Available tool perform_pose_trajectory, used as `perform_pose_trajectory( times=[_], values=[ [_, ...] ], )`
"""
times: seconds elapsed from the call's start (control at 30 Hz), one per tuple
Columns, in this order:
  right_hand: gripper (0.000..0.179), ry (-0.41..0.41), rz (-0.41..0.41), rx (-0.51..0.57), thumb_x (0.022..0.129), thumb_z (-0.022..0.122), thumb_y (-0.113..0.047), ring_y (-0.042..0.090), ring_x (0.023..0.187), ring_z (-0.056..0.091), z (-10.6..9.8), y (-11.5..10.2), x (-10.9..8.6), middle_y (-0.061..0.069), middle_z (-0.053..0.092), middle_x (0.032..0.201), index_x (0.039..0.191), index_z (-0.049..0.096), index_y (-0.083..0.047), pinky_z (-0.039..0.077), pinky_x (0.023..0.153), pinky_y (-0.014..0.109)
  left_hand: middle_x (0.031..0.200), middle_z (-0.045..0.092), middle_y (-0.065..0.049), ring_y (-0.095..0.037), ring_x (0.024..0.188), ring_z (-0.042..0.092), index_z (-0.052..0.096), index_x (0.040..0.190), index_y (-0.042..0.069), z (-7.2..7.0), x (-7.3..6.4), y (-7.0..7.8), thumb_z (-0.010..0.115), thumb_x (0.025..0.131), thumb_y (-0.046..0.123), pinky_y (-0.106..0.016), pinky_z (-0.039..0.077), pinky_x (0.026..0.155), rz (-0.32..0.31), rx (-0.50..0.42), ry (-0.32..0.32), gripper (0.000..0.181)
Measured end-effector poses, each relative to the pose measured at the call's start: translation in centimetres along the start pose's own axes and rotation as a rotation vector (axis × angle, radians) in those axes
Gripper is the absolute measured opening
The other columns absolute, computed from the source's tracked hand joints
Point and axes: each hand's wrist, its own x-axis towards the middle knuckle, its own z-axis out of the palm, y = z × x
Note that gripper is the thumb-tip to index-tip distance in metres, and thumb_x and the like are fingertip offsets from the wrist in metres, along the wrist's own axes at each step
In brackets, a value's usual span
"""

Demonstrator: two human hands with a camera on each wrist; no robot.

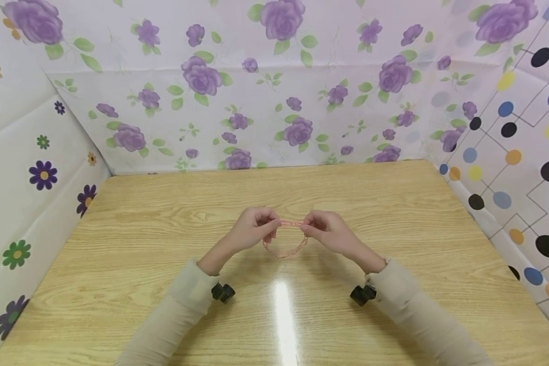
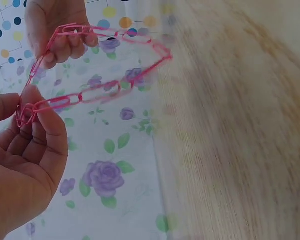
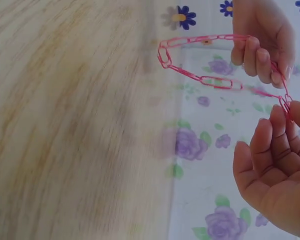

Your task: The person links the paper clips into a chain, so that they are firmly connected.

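Note:
A loop of linked pink paper clips (image 1: pixel 295 250) hangs between my two hands above the table. My left hand (image 1: pixel 255 227) pinches one part of it between thumb and fingertips, and my right hand (image 1: pixel 328 231) pinches another part a short way across. Between the fingertips a straight stretch of clips runs level, while the rest sags below in a curve. In the left wrist view the pink paper clip chain (image 2: pixel 100 92) spreads out as a closed ring. The right wrist view has the same chain (image 3: pixel 217 82) reaching from one hand to the other.
The wooden table (image 1: pixel 164 213) lies under both hands, with a bright light streak near its front. A floral sheet (image 1: pixel 256 101) rises behind it, and patterned sheets stand at the left and right. Small black cameras (image 1: pixel 223 293) sit at the wrists.

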Motion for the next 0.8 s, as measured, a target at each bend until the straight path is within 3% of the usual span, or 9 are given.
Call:
perform_pose_trajectory(
  times=[0.13,0.27,0.53,0.7,0.8],
  values=[
    [0.015,-0.01,0.036,-0.033,0.09,0.058,-0.014,0.026,0.06,0.052,-0.3,0.6,0.7,0.014,0.059,0.072,0.083,0.062,-0.002,0.039,0.052,0.026,0.064,0.056,-0.016,-0.023,0.053,0.055,0.061,0.085,-0.003,-0.4,0.4,-1.3,0.052,0.092,0.007,-0.041,0.05,0.051,-0.027,0.033,-0.005,0.015],
    [0.016,-0.056,0.048,-0.097,0.091,0.056,-0.014,0.029,0.062,0.054,-0.4,2.0,2.5,0.014,0.06,0.07,0.08,0.062,-0.004,0.041,0.053,0.027,0.067,0.057,-0.022,-0.019,0.052,0.055,0.061,0.085,-0.004,-1.0,1.4,-2.7,0.052,0.093,0.01,-0.048,0.048,0.053,-0.06,0.091,-0.02,0.019],
    [0.014,-0.124,0.095,-0.269,0.089,0.057,-0.011,0.012,0.054,0.044,-0.1,4.8,6.4,0.004,0.056,0.062,0.077,0.063,-0.006,0.038,0.053,0.026,0.068,0.061,-0.014,-0.013,0.051,0.05,0.062,0.088,-0.007,-2.4,4.2,-5.4,0.051,0.093,0.009,-0.025,0.042,0.047,-0.17,0.282,-0.062,0.02],
    [0.017,-0.139,0.137,-0.355,0.088,0.059,-0.012,0.013,0.058,0.045,0.3,5.4,7.9,0.001,0.056,0.065,0.073,0.063,-0.004,0.038,0.054,0.025,0.069,0.062,-0.013,-0.017,0.055,0.056,0.062,0.087,-0.003,-3.0,5.4,-6.5,0.05,0.093,0.009,-0.027,0.048,0.051,-0.254,0.312,-0.102,0.018],
    [0.017,-0.151,0.172,-0.4,0.086,0.06,-0.012,0.013,0.059,0.045,0.6,5.6,8.7,0.002,0.055,0.065,0.071,0.063,-0.004,0.037,0.054,0.024,0.062,0.059,-0.008,-0.016,0.051,0.057,0.06,0.084,0.001,-3.0,6.0,-7.0,0.048,0.093,0.01,-0.027,0.049,0.05,-0.257,0.34,-0.142,0.017]
  ],
)
